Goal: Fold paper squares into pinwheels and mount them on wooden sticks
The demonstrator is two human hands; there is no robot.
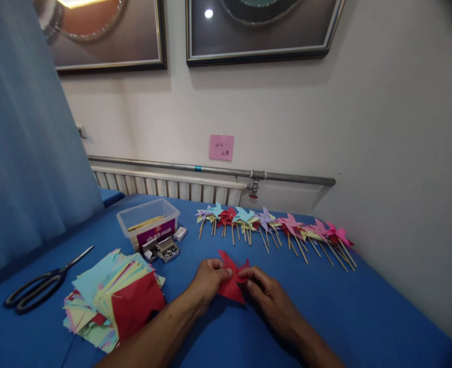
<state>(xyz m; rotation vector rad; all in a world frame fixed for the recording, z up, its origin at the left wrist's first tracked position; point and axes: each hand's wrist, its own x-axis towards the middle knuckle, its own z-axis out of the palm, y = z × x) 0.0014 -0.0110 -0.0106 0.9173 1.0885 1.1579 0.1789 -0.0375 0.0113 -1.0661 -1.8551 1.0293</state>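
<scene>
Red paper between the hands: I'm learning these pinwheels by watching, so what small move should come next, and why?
Probably pin the folded corners at the centre: both the left hand and right hand pinch the red paper with its points raised, no stick on it yet. The small open boxes of pins and the clear tub of sticks lie nearby.

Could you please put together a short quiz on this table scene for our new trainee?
1. True or false: both hands touch the red paper.
2. What lies left of the stack of coloured paper: A scissors, B glue, C ruler?
3. Where are the finished pinwheels?
Key: 1. True: left hand and right hand pinch it. 2. A, the scissors. 3. In a row near the wall, on the blue table.
</scene>
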